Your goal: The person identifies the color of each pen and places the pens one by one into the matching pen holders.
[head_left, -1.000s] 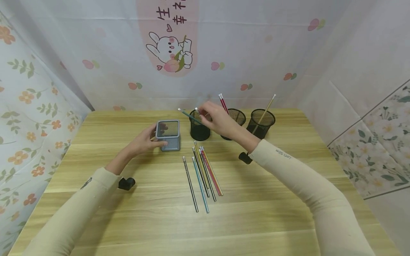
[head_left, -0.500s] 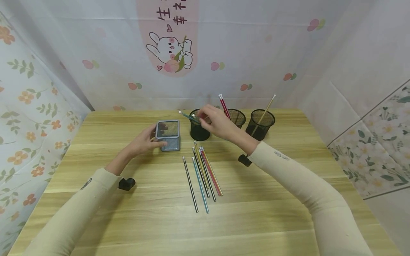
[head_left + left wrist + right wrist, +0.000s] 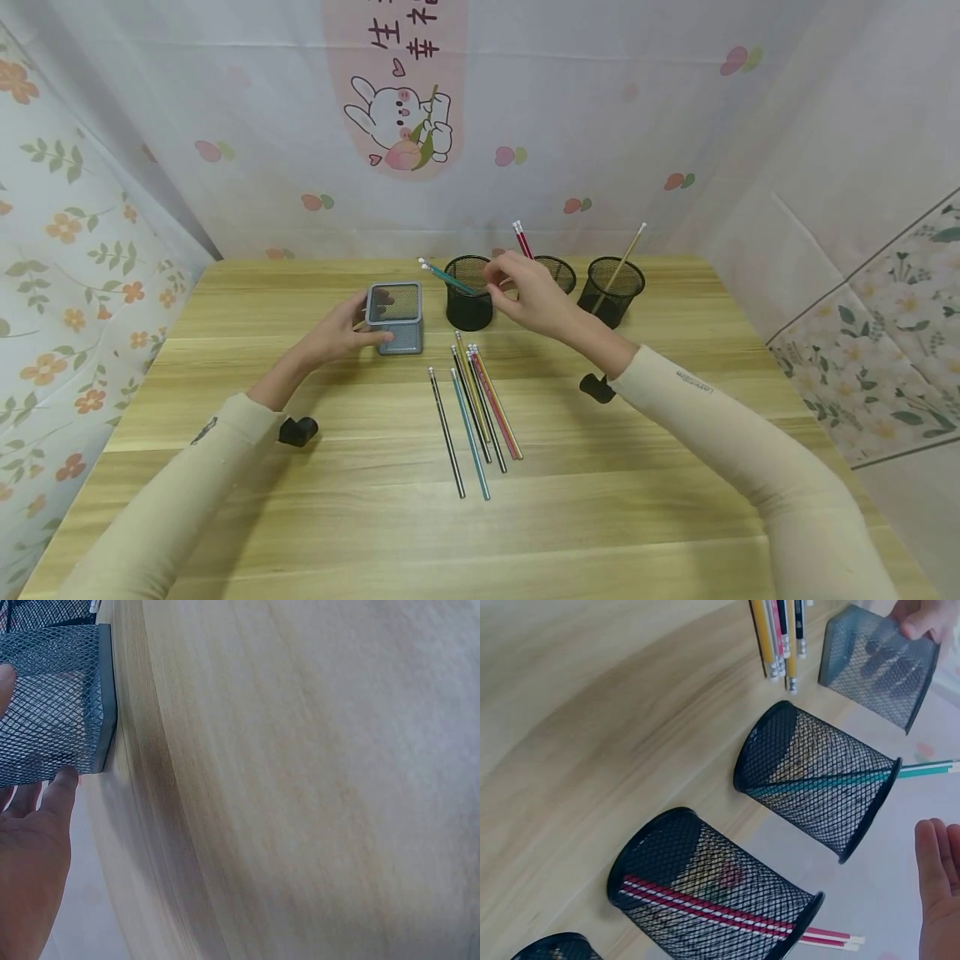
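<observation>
My left hand (image 3: 333, 335) grips a grey square mesh pen holder (image 3: 402, 337), thumb across its front and fingers at its side. In the left wrist view, fingertips lie against the mesh (image 3: 52, 712). My right hand (image 3: 542, 302) hovers at the right rim of the left round black mesh pen cup (image 3: 469, 315), with nothing between its loosely bent fingers. Two green pencils (image 3: 444, 277) lean left inside that cup, eraser ends up. Two red pencils (image 3: 705, 907) stand in the middle black cup (image 3: 697, 847), which my right hand partly covers in the head view.
A third black mesh cup (image 3: 612, 307) at the right holds a yellow pencil (image 3: 627, 255). Several loose pencils (image 3: 480, 408), black, blue, yellow and pink-red, lie mid-table in front of the cups. A patterned curtain (image 3: 592, 100) hangs behind the table's back edge.
My right hand has let go of a green pencil, which dropped into the left black cup beside the other, and has shifted right. My left hand and the grey holder have stayed put.
</observation>
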Available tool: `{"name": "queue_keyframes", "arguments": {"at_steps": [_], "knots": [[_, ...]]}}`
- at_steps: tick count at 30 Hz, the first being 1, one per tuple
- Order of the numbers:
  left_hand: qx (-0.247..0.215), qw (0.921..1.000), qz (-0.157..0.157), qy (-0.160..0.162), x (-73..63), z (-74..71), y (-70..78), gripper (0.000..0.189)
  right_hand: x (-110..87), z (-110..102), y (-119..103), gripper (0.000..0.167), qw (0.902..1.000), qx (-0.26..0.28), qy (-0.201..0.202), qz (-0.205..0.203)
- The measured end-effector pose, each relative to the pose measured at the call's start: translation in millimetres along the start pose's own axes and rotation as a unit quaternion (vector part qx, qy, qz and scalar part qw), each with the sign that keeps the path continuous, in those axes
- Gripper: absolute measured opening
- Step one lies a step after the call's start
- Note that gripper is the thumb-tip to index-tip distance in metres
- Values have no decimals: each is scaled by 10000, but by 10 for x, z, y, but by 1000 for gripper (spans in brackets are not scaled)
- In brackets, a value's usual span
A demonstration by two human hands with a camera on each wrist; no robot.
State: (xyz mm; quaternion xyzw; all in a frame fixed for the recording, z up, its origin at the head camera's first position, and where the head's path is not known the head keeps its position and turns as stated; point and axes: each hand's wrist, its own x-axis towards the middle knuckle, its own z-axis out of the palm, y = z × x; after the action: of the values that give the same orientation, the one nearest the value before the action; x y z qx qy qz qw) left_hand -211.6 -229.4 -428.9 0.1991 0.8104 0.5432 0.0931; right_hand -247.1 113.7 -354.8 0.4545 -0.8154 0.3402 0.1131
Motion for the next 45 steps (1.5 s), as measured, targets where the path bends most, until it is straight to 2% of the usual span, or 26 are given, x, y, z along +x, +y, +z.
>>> {"name": "queue_keyframes", "arguments": {"at_steps": [6,13,23,30,34,38,43,45], "knots": [[28,10000,2,-13,-12,-4,-5,68,-145,-63,-23,11,9999,134,18,50],[8,10000,44,5,-16,4,-2,67,-338,-129,-16,9,9991,213,-88,351],[-44,10000,-61,-55,-11,13,14,68,-597,-157,0,7,9926,221,-743,931],[-91,9999,-60,-11,-7,10,18,68,-704,-102,0,7,9802,239,-1247,1520],[-99,9999,-87,-31,-11,6,16,68,-765,-79,-13,7,9738,158,-1567,1642],[-110,9999,-70,-32,-10,5,20,68,-813,-59,-12,7,9670,326,-1832,1738],[-44,10000,-23,-7,-8,7,19,66,-874,-35,-18,7,9595,564,-1955,1948],[-56,10000,-6,-5,-6,6,20,66,-894,-34,-29,7,9595,568,-1947,1956]]}}
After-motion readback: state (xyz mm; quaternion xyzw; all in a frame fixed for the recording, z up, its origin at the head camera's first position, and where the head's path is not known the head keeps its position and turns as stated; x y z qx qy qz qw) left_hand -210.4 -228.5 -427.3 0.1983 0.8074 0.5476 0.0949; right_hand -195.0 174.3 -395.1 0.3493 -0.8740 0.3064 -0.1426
